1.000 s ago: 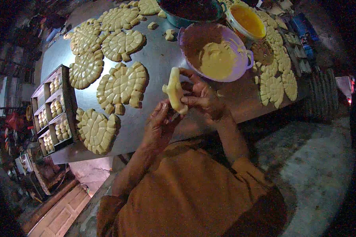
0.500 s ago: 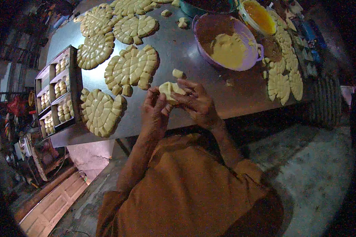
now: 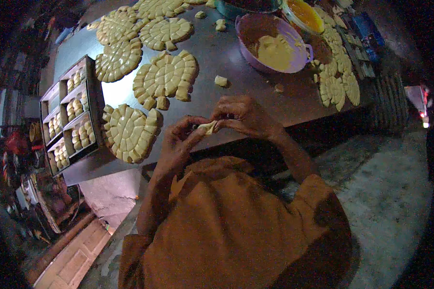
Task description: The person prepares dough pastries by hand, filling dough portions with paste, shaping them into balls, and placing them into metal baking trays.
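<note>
My left hand and my right hand meet above the front of the metal table, pinching a small pale piece of dough between their fingertips. Much of that piece is hidden by the fingers. A short loose lump of dough lies on the table just beyond my hands. Scored dough rounds, cut into many segments, lie to the left, the nearest left of my left hand and another farther back.
A metal tray with compartments holding small dough balls stands at the left. A purple basin of yellow batter, a teal basin and a tub of orange-yellow contents stand at the back. More flattened dough lies at the right.
The upright dough piece has become a smaller folded piece pinched between lowered hands. A short lump has appeared separately on the table beyond them. My fingers have closed further around the held piece.
</note>
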A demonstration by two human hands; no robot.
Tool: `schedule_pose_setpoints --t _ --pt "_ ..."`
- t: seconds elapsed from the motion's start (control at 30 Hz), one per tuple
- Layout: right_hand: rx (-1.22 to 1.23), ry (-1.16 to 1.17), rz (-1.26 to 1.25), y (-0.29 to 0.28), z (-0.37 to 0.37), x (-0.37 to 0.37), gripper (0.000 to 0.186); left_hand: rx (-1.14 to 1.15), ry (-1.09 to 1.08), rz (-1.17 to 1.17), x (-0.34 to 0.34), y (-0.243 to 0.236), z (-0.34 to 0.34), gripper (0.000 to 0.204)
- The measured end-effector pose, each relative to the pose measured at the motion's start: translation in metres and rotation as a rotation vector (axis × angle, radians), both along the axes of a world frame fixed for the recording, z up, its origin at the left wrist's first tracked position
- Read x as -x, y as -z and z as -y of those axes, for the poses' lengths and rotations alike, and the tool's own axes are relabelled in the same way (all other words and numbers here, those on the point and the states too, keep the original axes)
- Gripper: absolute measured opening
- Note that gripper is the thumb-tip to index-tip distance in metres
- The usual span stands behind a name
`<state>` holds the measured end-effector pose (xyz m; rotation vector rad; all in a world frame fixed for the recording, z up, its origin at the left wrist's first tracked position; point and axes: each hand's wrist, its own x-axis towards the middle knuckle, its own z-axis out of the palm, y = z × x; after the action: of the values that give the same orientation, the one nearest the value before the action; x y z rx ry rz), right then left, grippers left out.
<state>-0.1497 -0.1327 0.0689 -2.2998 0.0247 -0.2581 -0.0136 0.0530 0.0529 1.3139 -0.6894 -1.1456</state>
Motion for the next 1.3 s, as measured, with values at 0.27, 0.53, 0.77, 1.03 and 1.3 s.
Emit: schedule_pose_setpoints --t 0.27,0.53,0.77,1.03,1.3 --pt "0.325 0.044 0.274 -0.004 -0.051 -0.026 0.028 -0.028 -0.179 -0.692 -0.014 0.047 -0.021 0.033" --pt "0.399 0.454 0.249 0.033 -0.131 -0.038 0.041 0.054 -0.409 -0.688 -0.018 0.053 -0.044 0.028" --pt "-0.257 0.713 0.162 0.042 -0.150 -0.050 0.023 0.144 -0.254 -0.511 -0.030 0.051 -0.069 0.031" --pt "-0.411 0.776 0.152 0.058 -0.153 -0.038 0.017 0.048 -0.358 -0.319 -0.011 0.059 -0.060 0.030" --pt "0.248 0.447 0.344 0.057 -0.138 -0.022 0.023 -0.084 -0.246 -0.413 -0.022 0.044 -0.053 0.024"
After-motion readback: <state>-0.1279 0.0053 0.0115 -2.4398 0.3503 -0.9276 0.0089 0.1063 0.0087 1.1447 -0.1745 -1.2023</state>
